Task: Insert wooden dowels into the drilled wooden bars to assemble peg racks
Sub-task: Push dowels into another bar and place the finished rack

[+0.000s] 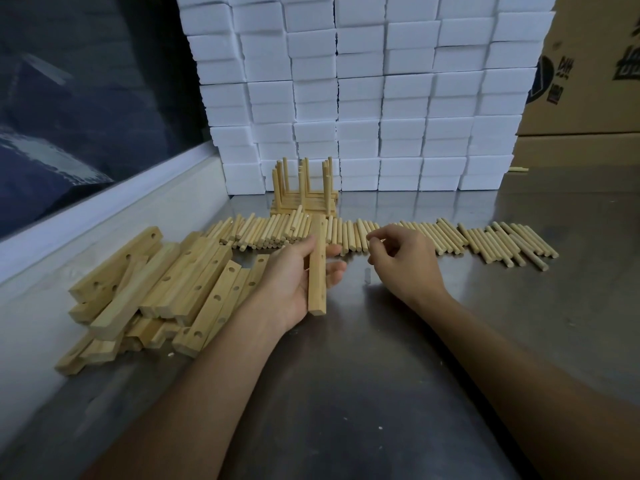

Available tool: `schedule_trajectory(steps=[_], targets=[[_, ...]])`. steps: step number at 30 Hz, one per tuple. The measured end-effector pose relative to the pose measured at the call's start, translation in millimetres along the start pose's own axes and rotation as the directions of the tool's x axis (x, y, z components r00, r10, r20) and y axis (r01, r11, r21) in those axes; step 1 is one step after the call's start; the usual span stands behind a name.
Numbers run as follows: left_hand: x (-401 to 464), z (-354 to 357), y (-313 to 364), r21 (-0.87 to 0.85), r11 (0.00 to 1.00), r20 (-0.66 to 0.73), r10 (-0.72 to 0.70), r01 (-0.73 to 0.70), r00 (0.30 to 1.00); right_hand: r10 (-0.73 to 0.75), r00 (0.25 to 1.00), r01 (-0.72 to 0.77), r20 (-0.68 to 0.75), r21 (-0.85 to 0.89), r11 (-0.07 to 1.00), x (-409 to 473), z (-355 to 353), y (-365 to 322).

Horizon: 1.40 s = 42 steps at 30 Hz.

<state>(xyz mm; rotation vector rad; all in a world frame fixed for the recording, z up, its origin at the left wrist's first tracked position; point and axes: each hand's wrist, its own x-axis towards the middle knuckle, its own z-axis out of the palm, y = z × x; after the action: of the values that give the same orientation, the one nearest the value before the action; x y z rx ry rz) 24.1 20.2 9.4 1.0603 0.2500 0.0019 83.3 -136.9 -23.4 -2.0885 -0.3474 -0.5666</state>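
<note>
Stacked white foam blocks form far wall; brown cardboard boxes far right. Grey steel tabletop holds pale drilled wooden bars piled left w/ light round wooden dowels in row across middle. Left hand grips one drilled bar; right hand curled over dowels, can't tell if holding any.

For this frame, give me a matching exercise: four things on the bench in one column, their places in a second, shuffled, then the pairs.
Things:
1. drilled bar
2. pile of drilled bars
3. row of loose dowels
4. finished racks

Places:
A. standing against the white boxes, pegs up
B. gripped in the left hand
C. heaped at the left of the steel table
D. spread across the table beyond the right hand

Pairs: 1-B, 2-C, 3-D, 4-A
</note>
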Motion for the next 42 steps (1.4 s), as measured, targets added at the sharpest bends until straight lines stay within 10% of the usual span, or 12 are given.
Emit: schedule_trajectory(steps=[18, 28, 42], targets=[[5, -5, -5, 0.051, 0.998, 0.0, -0.027, 0.027, 1.0, 0.164, 0.986, -0.161, -0.02, 0.106, 0.981, 5, -4, 7], [9, -7, -8, 0.043, 0.999, 0.017, -0.012, 0.012, 1.0, 0.028, 0.994, 0.022, 0.104, -0.452, 0.892, 20, 16, -3], [10, -8, -9, 0.07, 0.997, 0.03, -0.014, 0.012, 0.999, 0.285, 0.958, -0.253, 0.01, -0.435, 0.864, 38, 42, -15]])
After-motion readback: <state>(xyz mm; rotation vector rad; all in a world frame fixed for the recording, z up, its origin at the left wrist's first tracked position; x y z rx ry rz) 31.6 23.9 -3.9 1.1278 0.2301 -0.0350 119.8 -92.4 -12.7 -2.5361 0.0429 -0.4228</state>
